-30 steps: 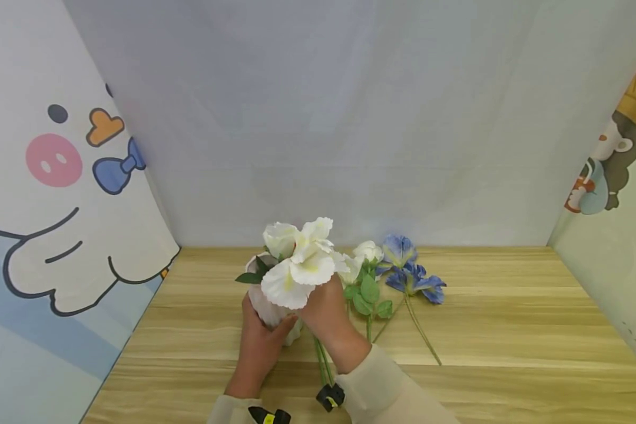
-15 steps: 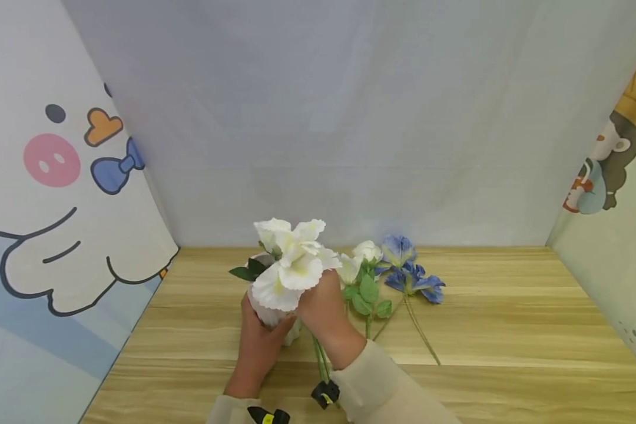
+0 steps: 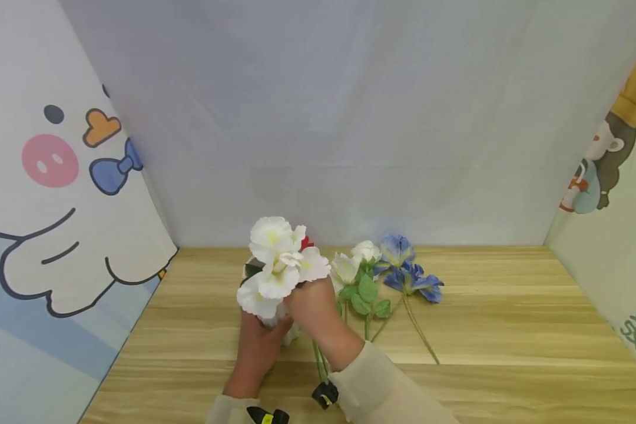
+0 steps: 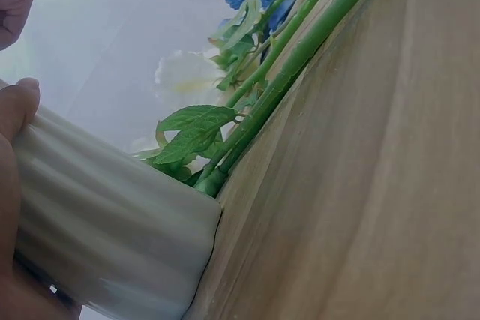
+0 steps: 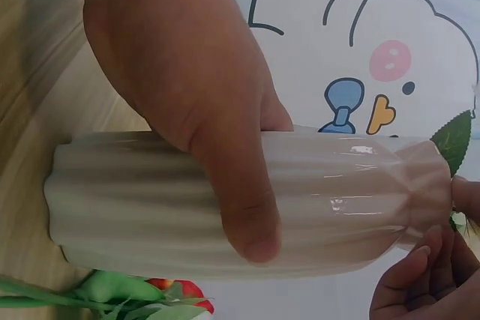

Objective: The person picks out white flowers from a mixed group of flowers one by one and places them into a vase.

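My left hand (image 3: 259,347) grips the ribbed white vase (image 5: 337,185) round its body, with the thumb lying across the side in the right wrist view. The vase stands upright on the table. At its mouth, my right hand (image 3: 318,309) has curled fingers (image 5: 405,279) against the rim, pinching the stem of a large white ruffled artificial flower (image 3: 278,274); the stem itself is mostly hidden. That bloom covers the vase's mouth in the head view. A dark green leaf (image 5: 454,140) sticks out at the rim, and a bit of red flower (image 3: 306,242) shows behind the white petals.
Right of the vase, white flowers (image 3: 367,251) with green leaves and blue flowers (image 3: 416,282) lie on the wood-grain table (image 3: 487,330). Green stems (image 4: 292,65) lie close beside the vase's base. A grey cloth backdrop (image 3: 350,147) hangs along the far edge.
My right hand has shifted slightly left with the white flower, which has turned and now covers more of the vase mouth. A red flower part has come into sight. My left hand stays on the vase.
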The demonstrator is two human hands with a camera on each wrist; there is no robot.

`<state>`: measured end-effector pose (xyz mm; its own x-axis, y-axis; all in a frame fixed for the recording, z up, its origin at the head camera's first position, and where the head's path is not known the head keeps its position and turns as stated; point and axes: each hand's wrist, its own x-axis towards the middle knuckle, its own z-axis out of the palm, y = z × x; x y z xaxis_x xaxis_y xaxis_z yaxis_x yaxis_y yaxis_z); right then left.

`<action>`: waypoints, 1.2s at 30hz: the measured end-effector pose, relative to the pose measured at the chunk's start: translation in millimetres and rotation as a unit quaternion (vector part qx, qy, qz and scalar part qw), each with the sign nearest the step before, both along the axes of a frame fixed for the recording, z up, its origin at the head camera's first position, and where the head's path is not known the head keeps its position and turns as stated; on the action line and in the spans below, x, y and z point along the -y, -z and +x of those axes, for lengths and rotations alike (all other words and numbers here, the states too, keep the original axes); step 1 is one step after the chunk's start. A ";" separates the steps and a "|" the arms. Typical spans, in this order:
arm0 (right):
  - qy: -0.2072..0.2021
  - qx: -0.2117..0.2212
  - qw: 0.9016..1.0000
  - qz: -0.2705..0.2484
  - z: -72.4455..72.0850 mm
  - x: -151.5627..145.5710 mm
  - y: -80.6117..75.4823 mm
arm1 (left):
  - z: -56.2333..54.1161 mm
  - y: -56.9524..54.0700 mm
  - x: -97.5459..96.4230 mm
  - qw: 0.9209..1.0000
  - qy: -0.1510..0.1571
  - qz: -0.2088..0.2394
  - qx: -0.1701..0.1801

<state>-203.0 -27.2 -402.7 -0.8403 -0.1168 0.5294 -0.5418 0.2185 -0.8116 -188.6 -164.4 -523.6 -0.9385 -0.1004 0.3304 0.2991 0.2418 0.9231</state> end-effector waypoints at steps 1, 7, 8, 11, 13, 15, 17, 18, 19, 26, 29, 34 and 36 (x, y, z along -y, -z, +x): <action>-0.003 0.006 1.000 -0.008 0.3 -0.8 0.8 | -0.1 0.3 0.5 1.000 0.001 -0.002 0.000; -0.052 0.080 0.992 -0.081 7.6 -10.2 5.8 | 0.3 -1.2 1.9 1.000 0.002 -0.021 -0.015; -0.059 0.092 0.990 -0.088 9.5 -12.4 6.3 | 0.1 -1.2 2.0 1.000 0.001 -0.025 -0.014; -0.066 0.114 0.988 -0.081 14.9 -19.8 7.4 | -0.4 -1.6 2.1 0.999 -0.004 -0.030 -0.013; -0.077 0.126 0.986 -0.078 18.2 -25.4 9.1 | -0.5 -1.7 2.1 0.999 -0.009 -0.028 -0.012; -0.087 0.142 0.983 -0.078 20.3 -31.2 12.2 | -1.1 -1.4 2.4 1.000 -0.012 -0.023 -0.013; -0.090 0.160 0.980 -0.074 21.1 -37.4 16.0 | -1.5 -1.4 2.7 1.000 -0.010 -0.014 -0.016; -0.087 0.167 0.980 -0.065 21.1 -40.6 17.7 | -1.7 -1.3 2.9 1.000 -0.008 -0.012 -0.019; -0.083 0.170 0.980 -0.057 20.5 -43.6 19.5 | -1.8 -1.3 3.0 1.000 -0.007 -0.011 -0.020; -0.026 0.178 0.984 -0.005 16.9 -67.6 31.7 | 0.5 -0.3 3.5 1.000 -0.008 -0.006 -0.005; -0.003 0.179 0.984 0.008 18.1 -78.7 37.6 | 1.1 0.1 3.1 1.000 -0.013 -0.007 0.004; 0.033 0.184 0.982 0.033 19.0 -93.3 48.7 | 0.7 1.3 1.3 1.000 -0.020 0.007 0.010; 0.054 0.194 0.979 0.043 18.6 -97.3 51.5 | 0.4 -0.1 1.7 1.000 -0.019 0.007 0.012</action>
<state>-184.5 70.2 -454.1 -0.9858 -0.0471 0.1611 -0.1675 0.3332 -0.9278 -188.2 -166.1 -523.5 -0.9411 -0.1414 0.3070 0.2684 0.2396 0.9330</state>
